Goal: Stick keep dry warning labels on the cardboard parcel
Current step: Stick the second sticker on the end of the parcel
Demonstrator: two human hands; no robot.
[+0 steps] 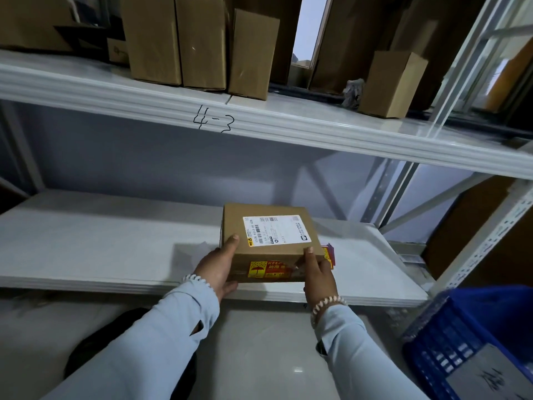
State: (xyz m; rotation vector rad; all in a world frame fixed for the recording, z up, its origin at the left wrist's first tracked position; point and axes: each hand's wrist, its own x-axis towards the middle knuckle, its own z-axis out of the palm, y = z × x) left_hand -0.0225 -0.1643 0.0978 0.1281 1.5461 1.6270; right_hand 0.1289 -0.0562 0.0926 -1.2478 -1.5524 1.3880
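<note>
A small cardboard parcel point(277, 256) with a white shipping label on top sits at the front of the lower white shelf point(101, 241). A yellow and red keep dry label point(268, 269) with an umbrella sign is stuck on its near side. My left hand point(217, 268) grips the parcel's left near corner, thumb on top. My right hand point(318, 274) grips the right near corner and covers the label's right end. More red and yellow labels point(328, 254) peek out beside the parcel's right side.
The upper shelf point(259, 122), marked 4-3, carries several upright cardboard boxes point(199, 41). A blue plastic crate point(473, 342) stands at the lower right. Metal rack posts rise on the right. A crumpled white backing paper point(191, 251) lies left of the parcel.
</note>
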